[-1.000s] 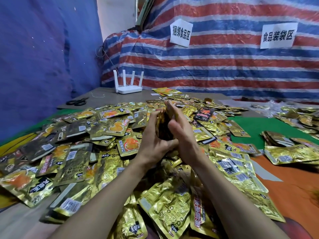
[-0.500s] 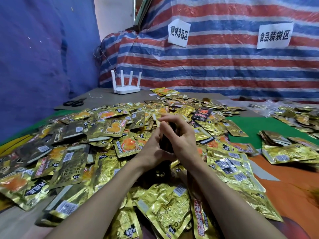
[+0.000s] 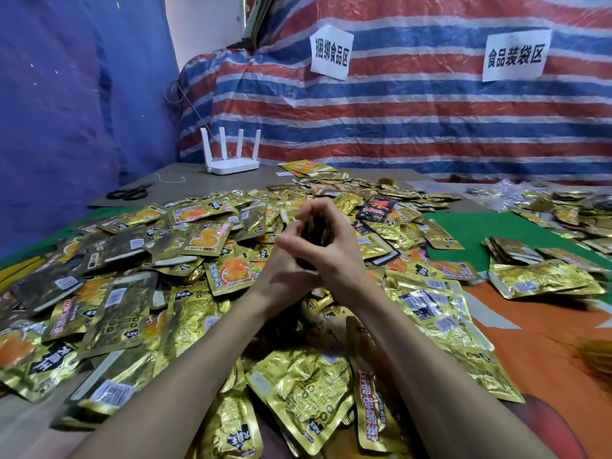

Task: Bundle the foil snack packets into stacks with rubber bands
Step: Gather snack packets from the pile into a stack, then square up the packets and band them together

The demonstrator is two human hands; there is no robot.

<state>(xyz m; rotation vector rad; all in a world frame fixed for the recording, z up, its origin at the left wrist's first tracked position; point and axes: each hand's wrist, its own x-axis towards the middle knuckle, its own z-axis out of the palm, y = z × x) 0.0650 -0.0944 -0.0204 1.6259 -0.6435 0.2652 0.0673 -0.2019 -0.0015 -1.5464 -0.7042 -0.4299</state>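
A small stack of gold foil packets (image 3: 316, 231) stands on edge between my two hands above the big pile. My right hand (image 3: 337, 253) curls its fingers over the stack's top and far side. My left hand (image 3: 286, 270) holds the stack's near side from below, thumb pointing up. Most of the stack is hidden by my fingers, and no rubber band is visible. Loose gold foil snack packets (image 3: 198, 240) cover the table in a broad heap.
More packets lie in rows (image 3: 516, 253) on the green mat (image 3: 463, 226) at right. A black packet (image 3: 376, 207) lies in the pile. Scissors (image 3: 127, 193) and a white router (image 3: 231, 164) sit at the far left. A striped tarp hangs behind.
Both hands have dropped slightly with the stack. My right hand's fingers, straight a second ago, have curled over the stack's top, and my left hand has slid lower.
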